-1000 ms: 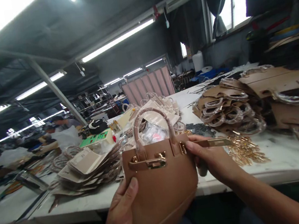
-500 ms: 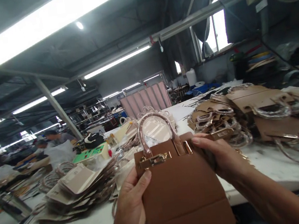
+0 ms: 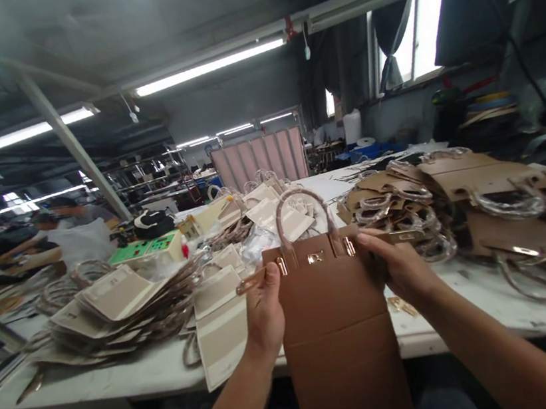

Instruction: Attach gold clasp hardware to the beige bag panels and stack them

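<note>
Brown bag (image 3: 340, 330): unfolded, held up in front of the tabletop's (image 3: 487, 300) near edge, handle (image 3: 281, 227) at 12 o'clock, long panel hanging to 6 with a crease across it.

Change noted: left strap (image 3: 251, 280), across the front half a second ago, now points out to 9 o'clock. Middle clasp (image 3: 315, 257) is uncovered as a result. Right strap (image 3: 403, 236) points to 3, as before. Reading: the straps seem to be spread apart at this stage, not fastened over the front.

Left hand (image 3: 264, 313): fingers closed, thumb pressing left strap at the bag's upper left corner. Right hand (image 3: 407, 274): fingers closed on the upper right corner, thumb in front; the grip behind is hidden, so cannot tell how right strap passes through it.

Edges: the panel's lower part overhangs the near edge, with dark space below. Cream panels (image 3: 224, 331) lie just beside left hand at 9 o'clock, so room there looks tight; a taller cream stack (image 3: 118, 295) sits beyond. Small gold pieces (image 3: 402, 306) lie below right hand, at 3. Brown pile (image 3: 490, 169) at 2. A white strip of tabletop shows at 3, between the gold pieces and the right-hand picture edge: likely the easier side for moving.
</note>
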`<state>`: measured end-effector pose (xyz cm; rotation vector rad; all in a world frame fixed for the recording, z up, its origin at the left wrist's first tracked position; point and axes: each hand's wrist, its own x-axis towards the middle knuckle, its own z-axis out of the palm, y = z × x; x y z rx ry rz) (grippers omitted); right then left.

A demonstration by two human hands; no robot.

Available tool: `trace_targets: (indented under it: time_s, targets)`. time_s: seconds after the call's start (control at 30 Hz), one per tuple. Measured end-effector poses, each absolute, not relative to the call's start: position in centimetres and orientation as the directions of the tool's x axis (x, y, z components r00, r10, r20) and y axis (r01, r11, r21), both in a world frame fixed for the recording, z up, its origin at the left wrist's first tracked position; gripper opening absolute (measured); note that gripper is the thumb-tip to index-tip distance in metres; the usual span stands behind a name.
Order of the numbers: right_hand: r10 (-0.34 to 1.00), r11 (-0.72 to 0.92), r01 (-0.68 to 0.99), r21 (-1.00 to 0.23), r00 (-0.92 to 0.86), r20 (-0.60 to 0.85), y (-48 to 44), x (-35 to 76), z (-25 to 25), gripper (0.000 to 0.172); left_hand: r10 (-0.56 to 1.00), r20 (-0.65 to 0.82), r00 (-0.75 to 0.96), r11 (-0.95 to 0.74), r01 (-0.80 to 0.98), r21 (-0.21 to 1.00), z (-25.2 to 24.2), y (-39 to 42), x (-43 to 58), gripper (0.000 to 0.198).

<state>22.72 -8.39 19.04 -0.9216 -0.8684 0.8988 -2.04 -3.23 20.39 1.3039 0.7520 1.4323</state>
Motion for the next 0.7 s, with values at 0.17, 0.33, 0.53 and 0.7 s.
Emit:
trace_targets:
  time_s: [0.17, 0.33, 0.53, 0.7]
  targets:
    - [0.891, 0.341, -0.099, -0.935, 0.351, 0.288, -6.5, 23.9, 17.8, 0.053, 0.883, 0.467, 0.033, -0.46, -0.124, 0.879, 19.3, -1.0, -1.6, 0.057]
    - [0.91, 0.262, -0.108, -0.959, 0.358, 0.208, -5.2, 23.5, 16.1, 0.048, 0.882, 0.471, -0.01, -0.47, -0.094, 0.878, 16.9, 0.9, -1.7, 0.057]
    - [0.941, 0.108, -0.344, -0.933, 0.337, -0.016, -4.6, 22.2, 11.0, 0.046, 0.984, 0.098, 0.146, -0.056, -0.267, 0.962, 10.9, 1.1, -2.0, 0.057]
    - [0.865, -0.189, -0.319, -0.929, 0.394, -0.311, -7.3, 22.1, 3.8, 0.05, 0.97, -0.169, 0.175, 0.211, -0.255, 0.944, 3.4, -0.2, -1.8, 0.062]
